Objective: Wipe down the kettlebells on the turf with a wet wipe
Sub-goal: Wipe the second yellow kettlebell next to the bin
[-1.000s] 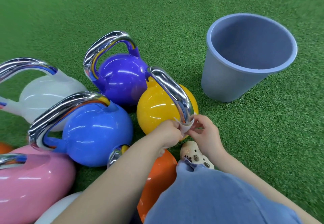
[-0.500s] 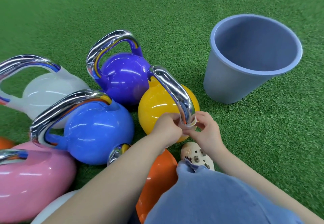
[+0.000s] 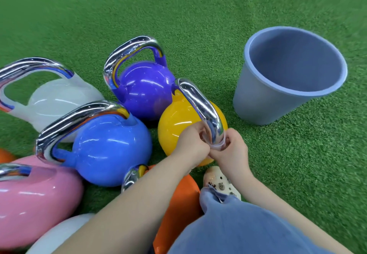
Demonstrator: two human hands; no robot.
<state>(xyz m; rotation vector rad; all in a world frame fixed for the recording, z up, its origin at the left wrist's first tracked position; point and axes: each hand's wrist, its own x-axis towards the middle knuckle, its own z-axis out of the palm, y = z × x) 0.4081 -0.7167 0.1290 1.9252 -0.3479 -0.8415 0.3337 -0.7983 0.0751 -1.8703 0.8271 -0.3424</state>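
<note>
The wet wipe (image 3: 218, 146) is pinched round the yellow kettlebell's handle (image 3: 204, 106) by both hands (image 3: 213, 150); the others' state cannot be told.

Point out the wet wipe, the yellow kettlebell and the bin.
wet wipe (image 3: 218, 146), head view, fold under the handle's end
yellow kettlebell (image 3: 176, 122), head view, left of its body
bin (image 3: 256, 102), head view, outer wall
</note>
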